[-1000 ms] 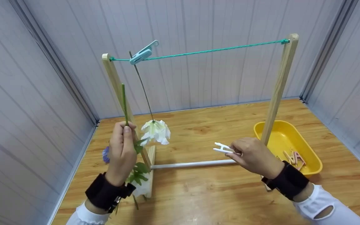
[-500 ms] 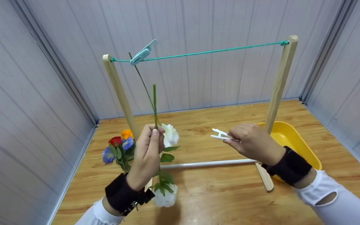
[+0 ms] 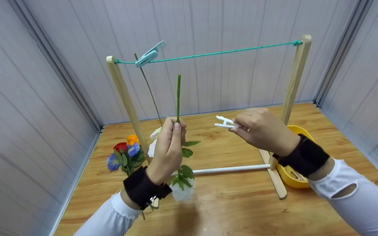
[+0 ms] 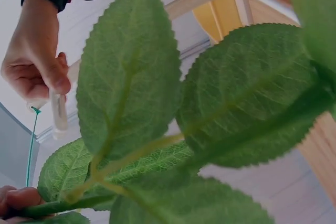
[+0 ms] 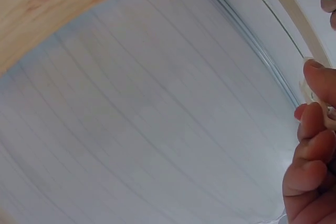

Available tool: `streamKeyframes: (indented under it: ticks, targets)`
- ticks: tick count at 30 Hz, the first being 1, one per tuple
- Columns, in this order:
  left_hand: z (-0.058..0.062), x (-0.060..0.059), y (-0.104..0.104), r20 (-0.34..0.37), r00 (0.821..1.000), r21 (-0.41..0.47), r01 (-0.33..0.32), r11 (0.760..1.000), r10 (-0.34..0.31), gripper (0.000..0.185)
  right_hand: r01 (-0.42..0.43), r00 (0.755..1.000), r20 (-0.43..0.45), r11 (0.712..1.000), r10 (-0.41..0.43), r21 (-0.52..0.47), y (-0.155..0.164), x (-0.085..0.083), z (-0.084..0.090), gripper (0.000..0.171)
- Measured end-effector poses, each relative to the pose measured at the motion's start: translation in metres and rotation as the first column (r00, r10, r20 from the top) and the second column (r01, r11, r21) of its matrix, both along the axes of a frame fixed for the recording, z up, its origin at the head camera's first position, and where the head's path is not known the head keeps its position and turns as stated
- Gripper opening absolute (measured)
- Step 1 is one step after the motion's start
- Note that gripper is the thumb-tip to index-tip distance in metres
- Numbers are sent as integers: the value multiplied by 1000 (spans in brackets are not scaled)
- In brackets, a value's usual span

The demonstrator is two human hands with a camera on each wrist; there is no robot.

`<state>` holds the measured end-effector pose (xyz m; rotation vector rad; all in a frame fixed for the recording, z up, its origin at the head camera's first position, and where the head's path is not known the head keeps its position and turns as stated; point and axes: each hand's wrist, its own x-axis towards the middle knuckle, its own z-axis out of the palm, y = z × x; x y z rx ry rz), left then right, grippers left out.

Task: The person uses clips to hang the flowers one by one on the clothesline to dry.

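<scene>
White and upside down, the artificial flower (image 3: 183, 193) had shifted right since the earlier frame — its green stem (image 3: 178, 98) now pointed straight up under the teal line (image 3: 221, 52), pinched in the left hand (image 3: 171, 144). The right hand (image 3: 261, 131) had risen too, gripping a white clothespin (image 3: 225, 122) level with and just right of the stem. No writing was readable.

The right arm hides much of the yellow tray (image 3: 292, 130); its contents unclear.
</scene>
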<state>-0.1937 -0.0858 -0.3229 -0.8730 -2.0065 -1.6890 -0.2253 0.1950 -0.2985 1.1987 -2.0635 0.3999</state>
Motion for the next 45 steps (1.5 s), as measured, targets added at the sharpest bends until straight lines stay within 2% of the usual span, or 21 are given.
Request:
streamKeyframes:
  ticks: [8,17,24,30,35,45]
  targets:
    - [10,-20,13,12,999,87,36,996,-37,23,4,1000,-28,999,-3,46,-2,-7,33,18]
    - [21,-52,23,-35,999,125,36,991,-32,24,32,996,83,999,-35,38,-16,-21,73,17]
    - [22,-70,24,11,1000,128,19,992,-20,25,8,994,106,1000,-9,17,-33,-32,93,18]
    - [15,-82,20,64,998,131,-5,991,-4,25,-15,993,121,1000,15,5,-40,-38,109,16]
    - [16,-89,22,70,998,146,-10,989,-1,25,-15,993,118,1000,14,7,-44,-41,120,17]
    - [14,-93,28,92,996,174,-1,985,-15,24,43,990,138,998,-38,-35,-58,-46,139,18]
